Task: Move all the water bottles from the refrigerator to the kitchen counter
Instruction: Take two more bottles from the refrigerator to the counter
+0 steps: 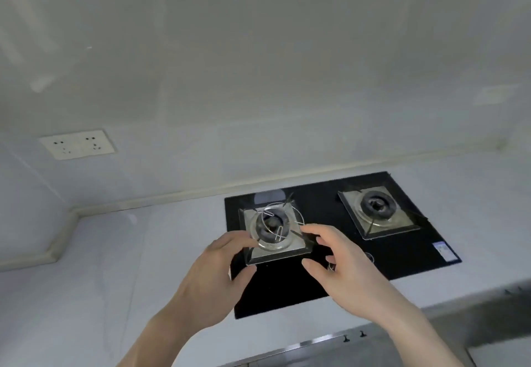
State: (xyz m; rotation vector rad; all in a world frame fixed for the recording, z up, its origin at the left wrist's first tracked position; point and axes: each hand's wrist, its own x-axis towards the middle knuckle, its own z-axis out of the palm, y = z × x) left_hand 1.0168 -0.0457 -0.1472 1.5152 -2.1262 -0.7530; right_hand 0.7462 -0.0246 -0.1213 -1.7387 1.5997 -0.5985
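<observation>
Head view: a person's left hand [221, 263] and right hand [336, 257] hover over the stove [330, 280] on the kitchen counter [129, 266], fingers loosely spread, holding nothing. No water bottles or refrigerator are in sight. Best practice, arguably: set bottles on bare counter, well apart from the burners.

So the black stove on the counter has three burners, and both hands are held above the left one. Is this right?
Not quite. The head view shows the black stove with two burners, not three. The rest holds: the left hand and right hand are both at the left burner, holding nothing. The right burner is the only other one.
</observation>
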